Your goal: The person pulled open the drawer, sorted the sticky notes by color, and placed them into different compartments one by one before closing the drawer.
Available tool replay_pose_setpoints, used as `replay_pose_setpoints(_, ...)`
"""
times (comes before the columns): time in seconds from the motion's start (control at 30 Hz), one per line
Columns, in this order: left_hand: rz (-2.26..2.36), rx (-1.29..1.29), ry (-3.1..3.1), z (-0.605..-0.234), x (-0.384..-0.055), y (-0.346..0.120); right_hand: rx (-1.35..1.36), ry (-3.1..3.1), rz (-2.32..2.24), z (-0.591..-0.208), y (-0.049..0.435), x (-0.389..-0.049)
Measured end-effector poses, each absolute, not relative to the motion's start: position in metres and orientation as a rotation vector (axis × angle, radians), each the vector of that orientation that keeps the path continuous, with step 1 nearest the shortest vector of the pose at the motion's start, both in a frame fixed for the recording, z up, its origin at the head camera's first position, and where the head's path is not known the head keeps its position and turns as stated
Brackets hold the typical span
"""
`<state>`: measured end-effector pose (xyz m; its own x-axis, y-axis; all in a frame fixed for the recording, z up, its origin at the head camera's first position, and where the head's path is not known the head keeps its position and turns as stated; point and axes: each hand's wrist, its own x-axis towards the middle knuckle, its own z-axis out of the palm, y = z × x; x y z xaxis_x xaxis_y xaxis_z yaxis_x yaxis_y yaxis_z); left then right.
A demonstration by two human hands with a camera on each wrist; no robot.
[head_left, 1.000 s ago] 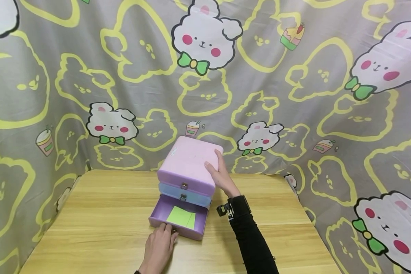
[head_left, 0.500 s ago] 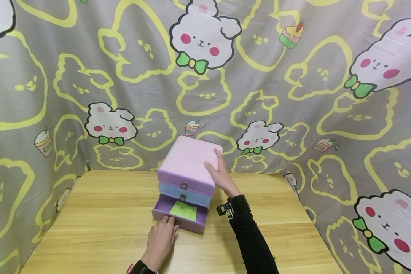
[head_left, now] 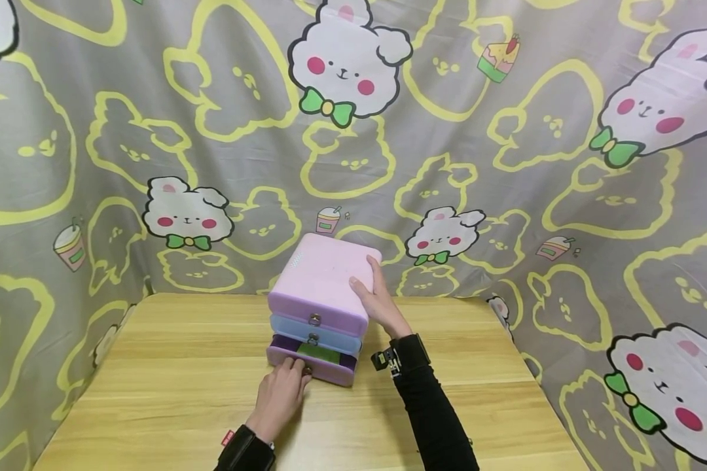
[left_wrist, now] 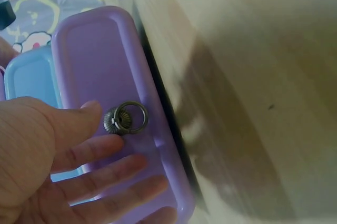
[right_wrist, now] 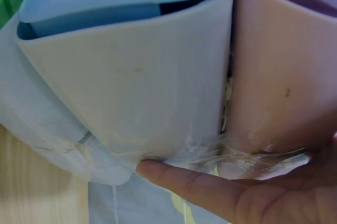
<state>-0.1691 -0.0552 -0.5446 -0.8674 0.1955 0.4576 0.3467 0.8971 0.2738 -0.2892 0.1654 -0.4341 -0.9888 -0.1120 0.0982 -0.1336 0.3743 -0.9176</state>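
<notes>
A small drawer unit (head_left: 330, 275) with a pink top stands on the table, its purple and blue drawers stacked. The bottom purple drawer (head_left: 332, 374) is slightly out, and green paper (head_left: 320, 353) shows inside. My left hand (head_left: 279, 396) touches that drawer's front. In the left wrist view its fingers (left_wrist: 113, 182) lie extended against the purple front, the thumb beside a metal ring pull (left_wrist: 124, 119). My right hand (head_left: 381, 302) holds the unit's right rear corner, thumb on top. One finger (right_wrist: 184, 182) reaches along the casing near clear tape (right_wrist: 221, 153) in the right wrist view.
A wooden table (head_left: 171, 373) lies under the unit. Behind and at both sides hangs a grey curtain (head_left: 259, 157) printed with white rabbits. The blue middle drawer (head_left: 324, 332) and the purple top drawer (head_left: 342, 319) are pushed in.
The bottom drawer has slid back into the unit, and less of the green paper shows. My left hand has moved forward with it. The right hand keeps its place on the unit.
</notes>
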Motion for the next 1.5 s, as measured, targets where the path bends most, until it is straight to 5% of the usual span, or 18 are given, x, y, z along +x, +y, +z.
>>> replay_pose_setpoints(0.27,-0.525,-0.43,-2.67,-0.541,-0.181,-0.056,0.25,-2.66,1.743,-0.397,0.161,-0.267)
replay_pose_setpoints(0.67,-0.539,-0.424,-2.697,-0.54,-0.193,-0.052,0.242,-2.626,1.743,-0.434,0.167,-0.292)
replay_pose_setpoints(1.5,-0.636,-0.372,-2.874,-0.528,-0.201,-0.044,0.202,-2.655,1.699,-0.43,0.168,-0.293)
